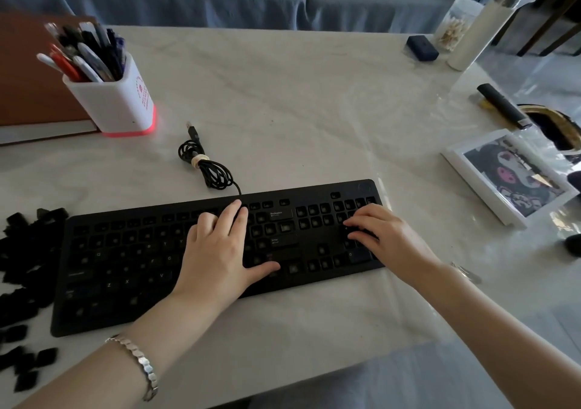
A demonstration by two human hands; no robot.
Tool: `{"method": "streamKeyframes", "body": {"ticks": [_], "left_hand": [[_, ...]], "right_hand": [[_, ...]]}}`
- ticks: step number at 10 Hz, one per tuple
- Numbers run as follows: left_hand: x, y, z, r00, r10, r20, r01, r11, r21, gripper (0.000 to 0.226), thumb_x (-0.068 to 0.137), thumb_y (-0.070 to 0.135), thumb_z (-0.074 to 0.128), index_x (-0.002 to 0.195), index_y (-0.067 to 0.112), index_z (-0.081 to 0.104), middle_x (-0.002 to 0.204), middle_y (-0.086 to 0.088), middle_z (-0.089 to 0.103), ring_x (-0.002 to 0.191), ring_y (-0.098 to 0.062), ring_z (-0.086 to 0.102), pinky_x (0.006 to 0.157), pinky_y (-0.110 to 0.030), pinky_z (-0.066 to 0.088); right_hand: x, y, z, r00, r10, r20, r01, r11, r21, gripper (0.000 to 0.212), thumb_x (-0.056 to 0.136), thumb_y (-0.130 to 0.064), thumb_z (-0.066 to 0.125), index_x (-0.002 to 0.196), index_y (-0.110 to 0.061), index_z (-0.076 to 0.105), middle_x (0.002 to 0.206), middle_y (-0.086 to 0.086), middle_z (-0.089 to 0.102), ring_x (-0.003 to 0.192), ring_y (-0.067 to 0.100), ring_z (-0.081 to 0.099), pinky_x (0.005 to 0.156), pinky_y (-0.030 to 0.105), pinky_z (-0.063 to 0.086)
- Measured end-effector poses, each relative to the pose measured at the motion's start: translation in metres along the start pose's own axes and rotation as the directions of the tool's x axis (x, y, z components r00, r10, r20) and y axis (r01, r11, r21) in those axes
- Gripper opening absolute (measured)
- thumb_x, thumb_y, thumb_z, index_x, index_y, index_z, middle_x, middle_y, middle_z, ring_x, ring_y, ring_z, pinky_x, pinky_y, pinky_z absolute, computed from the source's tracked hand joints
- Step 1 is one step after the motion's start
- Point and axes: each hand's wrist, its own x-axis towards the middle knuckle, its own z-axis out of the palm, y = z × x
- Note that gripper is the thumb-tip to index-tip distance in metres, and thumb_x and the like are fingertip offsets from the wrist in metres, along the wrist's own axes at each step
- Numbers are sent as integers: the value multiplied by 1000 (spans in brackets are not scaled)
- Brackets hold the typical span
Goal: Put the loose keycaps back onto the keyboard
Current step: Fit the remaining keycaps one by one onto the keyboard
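A black keyboard [132, 270] lies slanted across the near part of the table, with many bare sockets and a few keycaps in place such as Backspace and Enter. Several loose black keycaps [23, 267] are heaped on the table left of it. My left hand [217, 251] lies flat on the keyboard's middle, fingers straight and thumb spread. My right hand [383, 235] rests on the number pad at the right end, fingers bent down onto the keys; what is under the fingertips is hidden.
A coiled cable [204, 166] lies behind the keyboard. A white pen holder [116, 100] and a brown book [28, 72] stand at the back left. A framed picture [509, 173], a black stick [503, 107], a small black box [422, 47] and jars [456, 25] sit on the right.
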Motion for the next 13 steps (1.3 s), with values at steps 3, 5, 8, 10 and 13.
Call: {"method": "streamKeyframes", "body": {"ticks": [3, 5, 8, 10, 13], "left_hand": [[1, 2, 0, 1000, -3, 7, 3, 1000, 11, 95, 50, 67, 68, 113, -4, 64, 119, -15, 63, 83, -22, 35, 69, -42, 51], [1, 2, 0, 1000, -9, 8, 8, 1000, 8, 93, 53, 68, 60, 112, -4, 64, 119, -15, 63, 83, -22, 35, 68, -41, 51], [1, 2, -1, 1000, -2, 3, 2, 1000, 9, 92, 55, 68, 58, 112, -4, 65, 119, -14, 63, 82, -22, 35, 68, -40, 51], [1, 1, 0, 1000, 6, 10, -7, 1000, 7, 92, 56, 68, 59, 112, -4, 65, 120, -14, 63, 82, -22, 36, 67, -40, 51], [1, 1, 1, 1000, 12, -4, -12, 1000, 4, 92, 56, 68, 58, 112, -4, 65, 119, -14, 63, 83, -22, 35, 67, -40, 51]], "right_hand": [[2, 3, 4, 999, 28, -41, -24, 995, 92, 18, 81, -5, 67, 98, -5, 72, 91, -7, 54, 86, -6, 49, 77, 2, 37], [-1, 5, 11, 993, 58, -104, -42, 988, 147, 19, 80, -2, 68, 98, -5, 72, 91, -15, 53, 91, -9, 50, 82, 5, 38], [-18, -5, 31, 956, -71, -284, 30, 989, -145, 27, 84, -2, 59, 109, 1, 68, 92, 9, 62, 87, 17, 51, 72, 27, 51], [-26, -5, 36, 956, -27, -293, -17, 989, -147, 33, 91, -17, 47, 114, -1, 65, 111, 2, 57, 100, 19, 53, 86, 31, 45], [-9, -20, 19, 957, 212, -201, -214, 977, 9, 23, 76, -5, 74, 99, -4, 73, 86, -6, 54, 81, 12, 52, 78, 1, 34]]}}
